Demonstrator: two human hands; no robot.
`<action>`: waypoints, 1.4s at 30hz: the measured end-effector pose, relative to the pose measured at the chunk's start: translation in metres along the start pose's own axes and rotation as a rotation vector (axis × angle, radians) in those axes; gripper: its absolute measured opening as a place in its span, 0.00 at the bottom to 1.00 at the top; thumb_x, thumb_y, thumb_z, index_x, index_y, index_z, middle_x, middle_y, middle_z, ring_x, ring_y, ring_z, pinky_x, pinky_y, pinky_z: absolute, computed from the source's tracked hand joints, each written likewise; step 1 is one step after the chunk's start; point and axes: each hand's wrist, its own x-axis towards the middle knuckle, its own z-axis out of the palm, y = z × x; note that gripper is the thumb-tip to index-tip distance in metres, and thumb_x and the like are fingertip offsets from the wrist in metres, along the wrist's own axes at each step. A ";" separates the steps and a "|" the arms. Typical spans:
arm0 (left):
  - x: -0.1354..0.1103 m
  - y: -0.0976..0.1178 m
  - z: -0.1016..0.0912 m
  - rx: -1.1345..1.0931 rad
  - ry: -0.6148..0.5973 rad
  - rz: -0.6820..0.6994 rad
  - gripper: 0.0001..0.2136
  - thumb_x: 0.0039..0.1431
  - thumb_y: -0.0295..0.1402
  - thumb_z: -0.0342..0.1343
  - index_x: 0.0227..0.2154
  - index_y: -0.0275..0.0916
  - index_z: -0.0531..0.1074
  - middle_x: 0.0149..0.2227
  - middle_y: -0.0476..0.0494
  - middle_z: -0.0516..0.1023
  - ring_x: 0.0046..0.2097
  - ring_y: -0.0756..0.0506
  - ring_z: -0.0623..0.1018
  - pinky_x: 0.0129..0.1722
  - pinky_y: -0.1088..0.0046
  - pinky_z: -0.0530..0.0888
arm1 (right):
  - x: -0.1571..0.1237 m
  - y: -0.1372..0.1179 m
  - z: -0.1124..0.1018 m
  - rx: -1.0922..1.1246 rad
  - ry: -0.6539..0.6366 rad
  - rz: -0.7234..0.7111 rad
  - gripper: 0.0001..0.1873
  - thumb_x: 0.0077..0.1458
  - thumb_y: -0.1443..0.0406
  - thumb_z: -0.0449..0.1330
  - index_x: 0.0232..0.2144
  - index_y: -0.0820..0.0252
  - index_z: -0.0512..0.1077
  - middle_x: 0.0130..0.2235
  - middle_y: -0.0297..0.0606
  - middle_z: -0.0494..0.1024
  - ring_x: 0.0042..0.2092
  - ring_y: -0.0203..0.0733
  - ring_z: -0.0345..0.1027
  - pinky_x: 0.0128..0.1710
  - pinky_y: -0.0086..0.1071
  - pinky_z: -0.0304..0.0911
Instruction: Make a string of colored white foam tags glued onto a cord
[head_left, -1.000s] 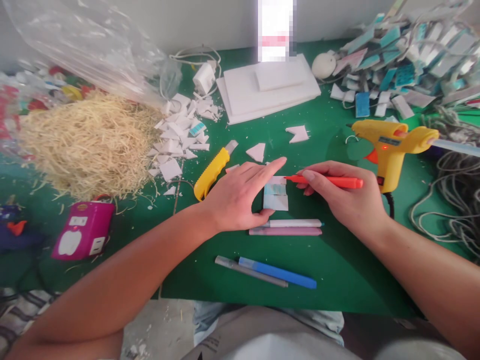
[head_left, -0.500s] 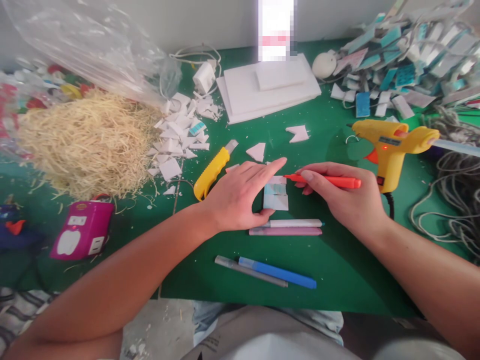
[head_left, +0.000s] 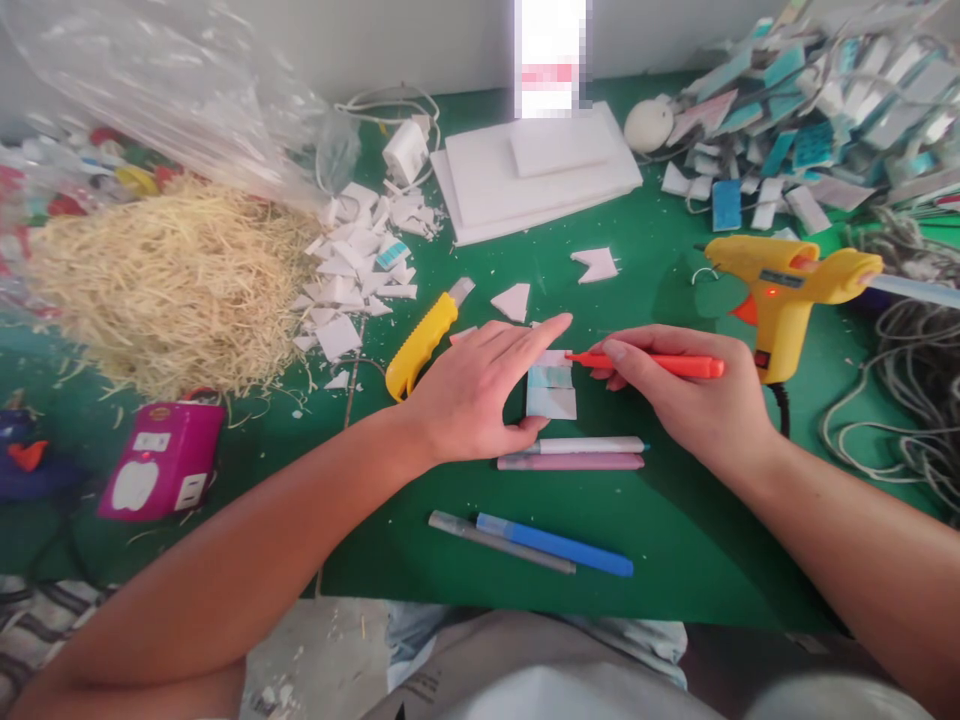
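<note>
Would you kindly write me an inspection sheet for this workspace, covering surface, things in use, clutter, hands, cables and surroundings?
Surface: green tabletop, bearing white scraps.
Things in use: red marker, tip at the small pieces.
Clutter: straw heap, yellow cutter, blue marker.
Hands: left hand spread beside the small pieces, contact unclear; right hand grips the red marker.
Cables: dark cord at the yellow glue gun; grey cords tangled at right.
Surroundings: grey wall, clear plastic bag.

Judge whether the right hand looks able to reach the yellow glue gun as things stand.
Probably yes: the glue gun lies close beside the right hand with nothing visible between them, though the red marker held there might hinder grasping.
</note>
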 end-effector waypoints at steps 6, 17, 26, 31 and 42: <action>0.001 0.001 0.001 0.005 0.018 0.021 0.35 0.61 0.33 0.57 0.69 0.28 0.56 0.57 0.32 0.79 0.55 0.35 0.78 0.52 0.57 0.76 | 0.000 -0.003 -0.001 -0.014 -0.002 0.010 0.08 0.57 0.65 0.68 0.26 0.53 0.82 0.25 0.33 0.84 0.27 0.40 0.78 0.27 0.32 0.76; 0.000 -0.001 0.002 -0.012 0.012 0.017 0.35 0.61 0.33 0.58 0.70 0.32 0.55 0.58 0.33 0.78 0.57 0.35 0.78 0.55 0.57 0.75 | 0.000 -0.006 -0.002 -0.060 -0.027 0.007 0.09 0.56 0.66 0.66 0.24 0.53 0.81 0.25 0.33 0.83 0.26 0.40 0.77 0.27 0.31 0.74; 0.000 -0.002 0.002 0.003 0.024 0.026 0.35 0.61 0.32 0.58 0.69 0.31 0.55 0.56 0.34 0.79 0.55 0.36 0.78 0.54 0.59 0.75 | 0.000 -0.007 -0.002 -0.014 -0.055 0.050 0.12 0.56 0.63 0.63 0.22 0.53 0.79 0.21 0.33 0.80 0.23 0.38 0.74 0.25 0.30 0.72; 0.000 -0.002 0.002 0.010 0.026 0.027 0.35 0.61 0.33 0.59 0.69 0.30 0.56 0.56 0.33 0.79 0.55 0.36 0.78 0.54 0.59 0.75 | 0.002 -0.005 0.000 0.021 0.002 0.043 0.09 0.58 0.59 0.67 0.28 0.54 0.80 0.24 0.33 0.80 0.24 0.37 0.73 0.26 0.31 0.72; -0.001 -0.002 0.004 0.004 0.036 0.027 0.35 0.62 0.33 0.58 0.69 0.29 0.56 0.57 0.32 0.79 0.55 0.36 0.78 0.55 0.57 0.75 | -0.001 0.005 0.002 0.034 0.048 -0.028 0.07 0.54 0.58 0.70 0.29 0.53 0.83 0.23 0.34 0.80 0.24 0.38 0.72 0.24 0.31 0.71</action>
